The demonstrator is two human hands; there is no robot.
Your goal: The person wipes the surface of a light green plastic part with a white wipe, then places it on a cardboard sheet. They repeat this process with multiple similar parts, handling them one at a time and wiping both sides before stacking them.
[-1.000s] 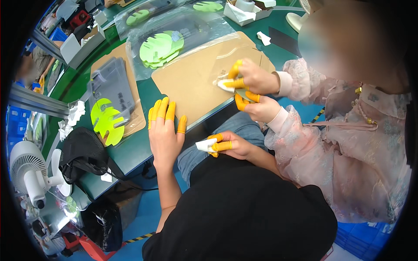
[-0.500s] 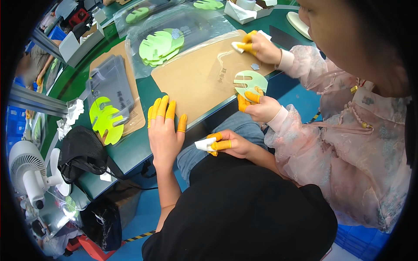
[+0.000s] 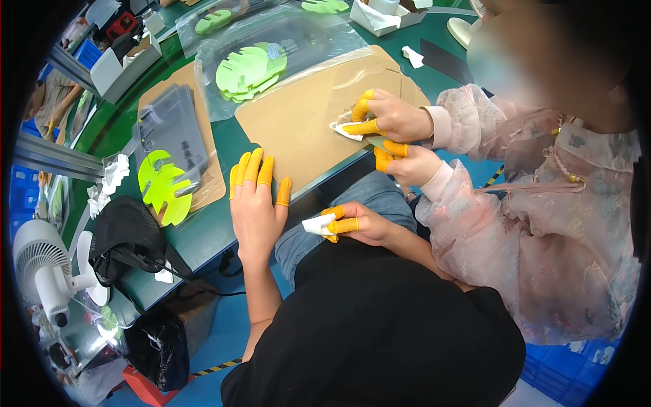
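My left hand, with yellow finger cots, lies flat with fingers spread at the near left edge of a brown cardboard sheet. Above my lap, my right hand pinches a folded white wipe. At the sheet's right side, a co-worker's hand in yellow finger cots presses another white wipe down. The co-worker's other hand grips a pale green piece, mostly hidden. Left of my hand, a bright green leaf-shaped cutout lies by dark transparent sheets on a second cardboard.
A clear plastic bag with stacked light green cutouts lies beyond the cardboard. A white fan and a black mesh bag are at the left. A crumpled tissue sits at the far right, near a white box.
The co-worker's wiping hand has come nearer, down onto the cardboard beside their other hand, and the green piece they hold has tilted largely out of sight. My hands have hardly moved.
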